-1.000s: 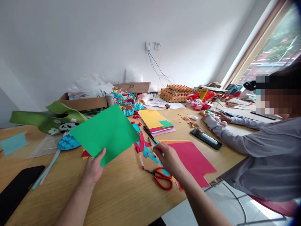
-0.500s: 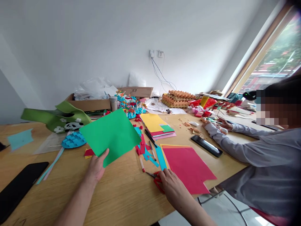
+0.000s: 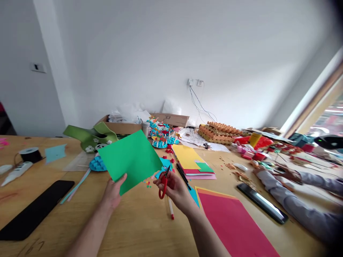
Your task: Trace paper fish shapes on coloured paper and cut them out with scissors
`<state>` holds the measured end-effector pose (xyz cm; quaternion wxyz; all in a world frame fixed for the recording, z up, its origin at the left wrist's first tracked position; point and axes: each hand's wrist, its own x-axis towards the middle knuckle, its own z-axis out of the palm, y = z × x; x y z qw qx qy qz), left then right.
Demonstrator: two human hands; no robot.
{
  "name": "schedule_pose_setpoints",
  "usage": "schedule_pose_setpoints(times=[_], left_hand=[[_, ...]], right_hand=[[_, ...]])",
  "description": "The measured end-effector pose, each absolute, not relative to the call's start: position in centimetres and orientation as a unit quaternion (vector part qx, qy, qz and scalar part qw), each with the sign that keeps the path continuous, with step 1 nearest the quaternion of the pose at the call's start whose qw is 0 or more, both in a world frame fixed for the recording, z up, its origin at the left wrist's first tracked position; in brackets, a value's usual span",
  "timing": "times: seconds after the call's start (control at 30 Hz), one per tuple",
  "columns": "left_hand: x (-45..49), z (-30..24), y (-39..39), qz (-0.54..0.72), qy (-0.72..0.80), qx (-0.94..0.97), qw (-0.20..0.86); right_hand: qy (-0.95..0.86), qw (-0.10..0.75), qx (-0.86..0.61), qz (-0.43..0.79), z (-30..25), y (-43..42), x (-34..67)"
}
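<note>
"What's lying at the left?"

"A flat black object [image 3: 40, 208] is lying near the tabletop's [image 3: 139, 232] front left corner; a green bag [image 3: 89, 141] is slumping farther back."

"And the left hand [image 3: 114, 192]?"

"It's pinching a green sheet [image 3: 131, 157] near its lowest corner, thumb on top, holding it tilted above the tabletop, in from the front edge."

"The right hand [image 3: 175, 185]?"

"It's curling around red-handled scissors [image 3: 163, 189]; their blades are pointing upward just beside the sheet's right corner."

"How far along is the work?"

"Blue scraps [image 3: 165, 162] are lying behind, so some cutting is seemingly done. The green sheet is showing no clear cut; its cutting is apparently not yet beginning."

"Farther right?"

"A red sheet [image 3: 233, 217] is spreading toward the front edge, and a co-worker's sleeve [image 3: 281, 196] is resting near the right edge."
</note>
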<state>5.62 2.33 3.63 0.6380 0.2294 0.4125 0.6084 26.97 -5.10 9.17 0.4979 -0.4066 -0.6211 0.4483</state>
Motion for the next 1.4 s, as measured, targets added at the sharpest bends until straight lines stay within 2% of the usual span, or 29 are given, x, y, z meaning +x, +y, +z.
schedule_pose_setpoints(times=[0.13,0.4,0.77,1.0,1.4], left_hand=[[4.8,3.4,2.8,0.624,0.394,0.231,0.634],[4.3,2.9,3.3,0.609,0.419,0.228,0.634],[4.3,3.4,3.1,0.610,0.434,0.232,0.621],[4.3,2.8,3.0,0.572,0.412,0.248,0.664],[4.5,3.1,2.6,0.561,0.417,0.259,0.666]], right_hand=[[-0.633,0.491,-0.435,0.410,7.4,-1.5,25.6],[-0.647,0.358,-0.550,0.388,4.6,-1.1,27.2],[-0.619,0.347,-0.570,0.414,3.9,-0.5,27.2],[-0.628,0.342,-0.561,0.417,3.6,-0.4,27.3],[-0.617,0.349,-0.559,0.431,3.7,-0.4,27.3]])
